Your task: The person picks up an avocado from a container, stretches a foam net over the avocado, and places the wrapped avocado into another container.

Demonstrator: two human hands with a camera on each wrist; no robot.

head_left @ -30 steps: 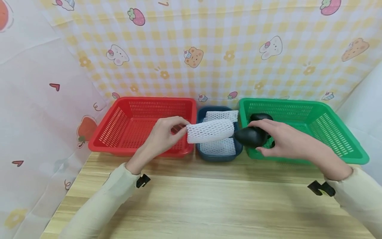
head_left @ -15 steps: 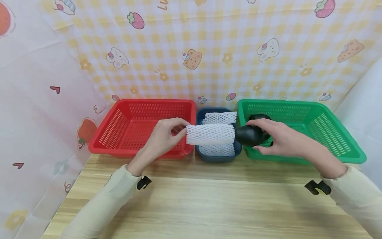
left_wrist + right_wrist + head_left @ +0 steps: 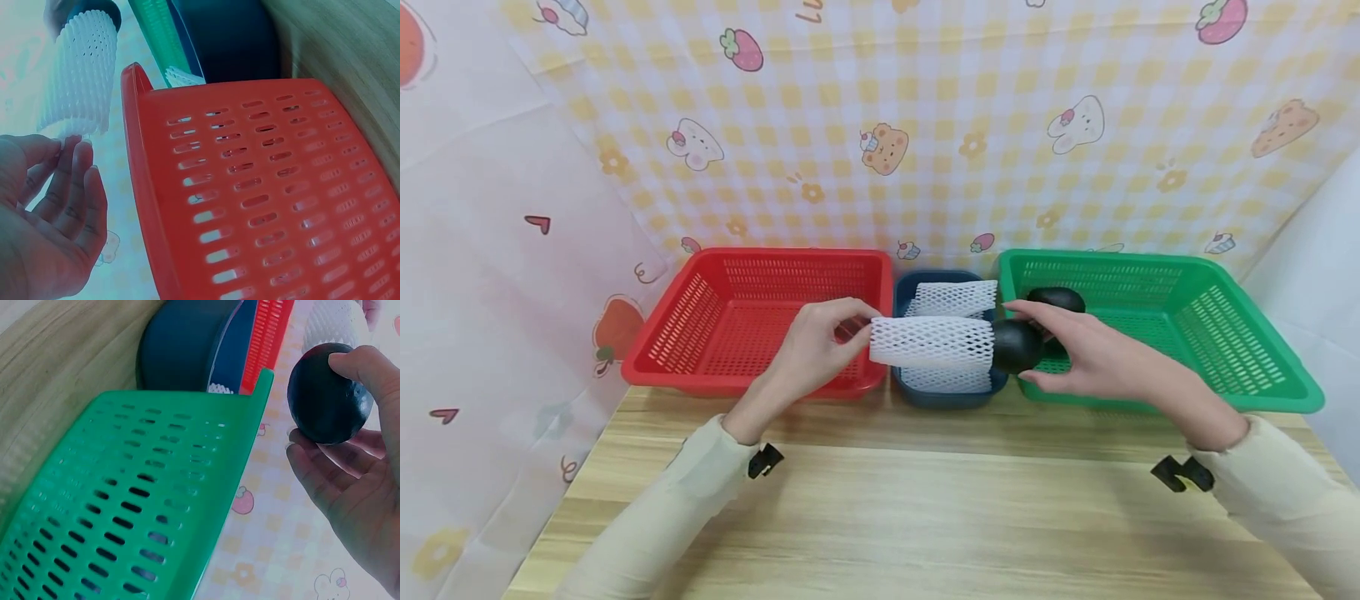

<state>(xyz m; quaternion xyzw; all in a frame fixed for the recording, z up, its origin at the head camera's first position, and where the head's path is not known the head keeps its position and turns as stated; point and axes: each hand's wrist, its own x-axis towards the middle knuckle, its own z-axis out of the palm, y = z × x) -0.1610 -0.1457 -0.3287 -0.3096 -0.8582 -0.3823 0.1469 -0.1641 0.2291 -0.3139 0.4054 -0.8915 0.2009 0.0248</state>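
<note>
My left hand (image 3: 820,348) pinches the left end of a white foam net sleeve (image 3: 925,340), held level over the small blue bin. Into the sleeve's right end goes the narrow part of a black avocado (image 3: 1018,347); its rounded end sticks out. The right hand (image 3: 1101,357) holds that rounded end; in the right wrist view the thumb lies on top of the avocado (image 3: 328,394) and fingers are beneath it. From the left wrist side, thumb and fingertips meet at the near rim of the sleeve (image 3: 81,75).
More foam net sleeves (image 3: 951,296) lie in the blue bin (image 3: 951,400). A red basket (image 3: 760,385) stands to its left. The green basket (image 3: 1225,398) on the right holds more black avocados (image 3: 1058,297). A patterned cloth (image 3: 820,100) hangs behind the wooden table (image 3: 925,508).
The right hand has moved left, and the avocado has gone from beside the sleeve's right end to partly inside it. The sleeve has levelled out; the left hand stays at its left end.
</note>
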